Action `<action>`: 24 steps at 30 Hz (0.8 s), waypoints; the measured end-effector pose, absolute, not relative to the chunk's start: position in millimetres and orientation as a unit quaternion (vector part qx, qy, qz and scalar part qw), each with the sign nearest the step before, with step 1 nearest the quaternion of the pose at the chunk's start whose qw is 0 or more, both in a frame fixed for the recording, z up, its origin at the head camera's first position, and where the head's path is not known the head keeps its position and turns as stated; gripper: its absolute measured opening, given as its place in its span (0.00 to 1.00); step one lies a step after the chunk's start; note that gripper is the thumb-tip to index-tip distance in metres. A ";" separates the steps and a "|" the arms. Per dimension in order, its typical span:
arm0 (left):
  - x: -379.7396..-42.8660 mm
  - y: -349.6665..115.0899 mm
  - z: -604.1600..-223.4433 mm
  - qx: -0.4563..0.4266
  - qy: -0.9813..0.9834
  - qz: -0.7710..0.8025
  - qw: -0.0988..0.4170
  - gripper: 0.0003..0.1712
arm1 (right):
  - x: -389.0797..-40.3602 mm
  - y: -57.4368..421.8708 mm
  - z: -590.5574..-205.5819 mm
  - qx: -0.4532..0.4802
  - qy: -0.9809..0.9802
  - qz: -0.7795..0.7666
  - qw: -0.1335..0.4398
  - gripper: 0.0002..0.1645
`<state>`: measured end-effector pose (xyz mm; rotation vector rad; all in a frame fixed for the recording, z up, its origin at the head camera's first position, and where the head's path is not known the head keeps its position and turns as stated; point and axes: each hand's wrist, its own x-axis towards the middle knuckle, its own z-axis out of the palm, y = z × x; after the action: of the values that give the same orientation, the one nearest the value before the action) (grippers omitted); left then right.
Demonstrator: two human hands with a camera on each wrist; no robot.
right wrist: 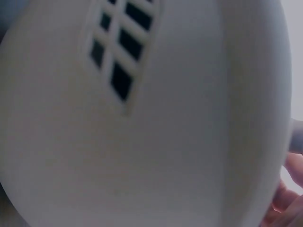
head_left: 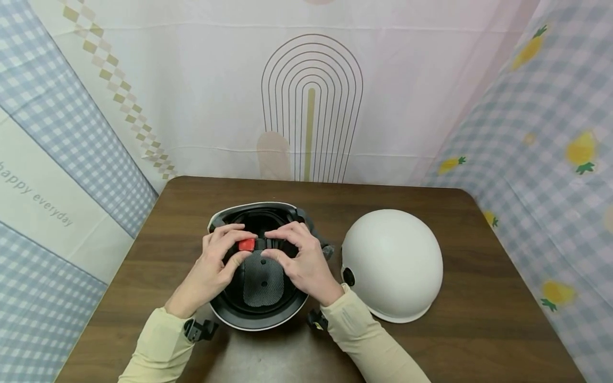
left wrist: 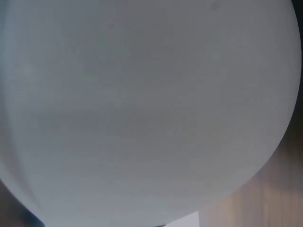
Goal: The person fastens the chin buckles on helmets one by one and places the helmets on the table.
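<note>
Both hands are working over the upside-down helmet (head_left: 258, 322): L hand (head_left: 213, 263) is pinching the red clip (head_left: 246, 244) w/ thumb & fingers, & R hand (head_left: 305, 260) is pinching the black strap (head_left: 273, 243) next to it. Clip & strap are lying in a line across the helmet's opening; can't tell if they're all the way snapped. Prob. the person is doing up or undoing the clip, can't tell which, so the next move is prob. calling for a firm push together, or a squeeze & pull apart. Helmet is sitting on the brown table (head_left: 479, 298), L of the middle, w/ its dark padding (head_left: 263, 282) facing up. White helmet (head_left: 392, 260) is sitting round side up to the R, near it. Behind, a pale cloth (head_left: 215, 106) w/ thin arch lines is hanging; blue check cloth is covering both sides, w/ yellow pineapples (head_left: 581, 149) showing on the R. Wrist cams are mostly seeing a blurry white shell (left wrist: 142, 113).
</note>
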<state>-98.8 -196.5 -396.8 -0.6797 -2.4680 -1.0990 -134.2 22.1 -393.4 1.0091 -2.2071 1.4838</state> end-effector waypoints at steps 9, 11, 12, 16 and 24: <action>-99.9 -193.9 -398.3 -0.240 -0.870 -0.379 0.205 0.25 | -133.6 21.5 -393.9 0.359 -0.777 0.494 0.156 0.22; -100.4 -194.3 -398.0 -0.247 -0.868 -0.375 0.210 0.25 | -133.2 22.1 -393.9 0.366 -0.780 0.483 0.155 0.23; -100.5 -194.5 -398.0 -0.250 -0.868 -0.373 0.211 0.25 | -132.9 22.4 -393.7 0.370 -0.782 0.478 0.154 0.23; -101.1 -195.3 -399.4 -0.256 -0.867 -0.369 0.216 0.22 | -132.4 23.3 -393.3 0.381 -0.788 0.459 0.150 0.24; -105.2 -189.9 -397.0 -0.295 -0.848 -0.358 0.257 0.21 | -133.6 22.1 -392.2 0.386 -0.785 0.456 0.164 0.21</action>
<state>-105.2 -189.9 -397.0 -0.8004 -2.3003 -0.9723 -133.6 22.1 -392.2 1.1005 -2.2373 1.2984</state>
